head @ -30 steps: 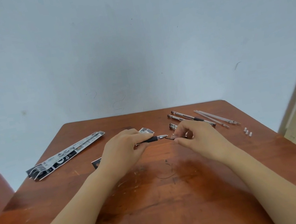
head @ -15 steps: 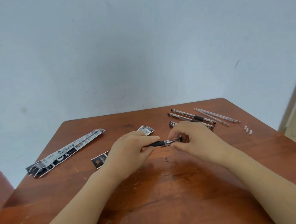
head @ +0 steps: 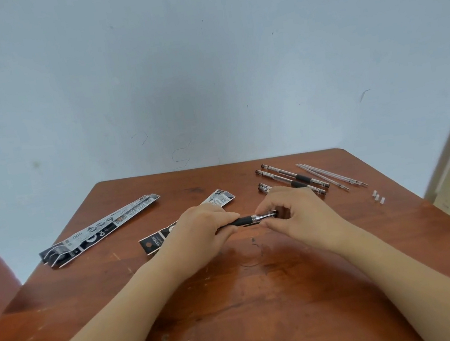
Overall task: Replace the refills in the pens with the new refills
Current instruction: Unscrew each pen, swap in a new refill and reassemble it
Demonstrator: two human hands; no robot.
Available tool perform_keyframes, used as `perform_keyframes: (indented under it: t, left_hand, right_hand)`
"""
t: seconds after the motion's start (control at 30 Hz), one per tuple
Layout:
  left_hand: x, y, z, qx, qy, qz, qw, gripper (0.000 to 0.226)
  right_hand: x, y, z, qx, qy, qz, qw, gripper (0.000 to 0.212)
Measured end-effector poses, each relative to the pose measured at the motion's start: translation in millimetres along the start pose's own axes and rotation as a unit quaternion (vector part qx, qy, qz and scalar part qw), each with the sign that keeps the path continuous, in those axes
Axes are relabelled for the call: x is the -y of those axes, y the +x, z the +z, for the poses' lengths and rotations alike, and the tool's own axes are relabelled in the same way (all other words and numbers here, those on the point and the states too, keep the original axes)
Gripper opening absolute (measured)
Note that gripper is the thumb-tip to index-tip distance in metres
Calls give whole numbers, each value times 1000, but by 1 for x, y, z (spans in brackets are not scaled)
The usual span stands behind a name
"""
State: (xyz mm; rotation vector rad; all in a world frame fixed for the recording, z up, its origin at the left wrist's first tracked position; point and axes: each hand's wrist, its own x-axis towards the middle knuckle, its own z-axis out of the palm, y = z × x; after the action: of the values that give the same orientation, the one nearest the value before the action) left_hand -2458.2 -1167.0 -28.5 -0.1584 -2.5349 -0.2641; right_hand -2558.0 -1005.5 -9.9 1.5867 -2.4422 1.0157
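Your left hand (head: 203,229) gripped the pen (head: 245,220) at its black sleeve. Your right hand (head: 295,213) pinched the pen's silver end. Both hands were over the desk (head: 238,300).

Both forearms (head: 123,319) are shown bare from the frame's lower edge to the wrists. The left hand (head: 201,230) and the right hand (head: 298,213) are likewise left uncovered.
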Motion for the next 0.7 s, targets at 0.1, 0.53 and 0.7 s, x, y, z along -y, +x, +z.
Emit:
perform_keyframes:
  t: [0.1,0.53,0.7]
  left_hand:
    - [-1,-2,0,16,6,10,1000,29]
    - [-8,-3,0,-2,12,32,999,33]
    - [-12,-2,-2,0,19,42,999,34]
  right_hand:
    - [-2,0,2,1,-3,-5,1000,7]
    - [0,-2,2,-12,34,-10,999,8]
    - [0,-3,0,-19,49,-12,999,9]
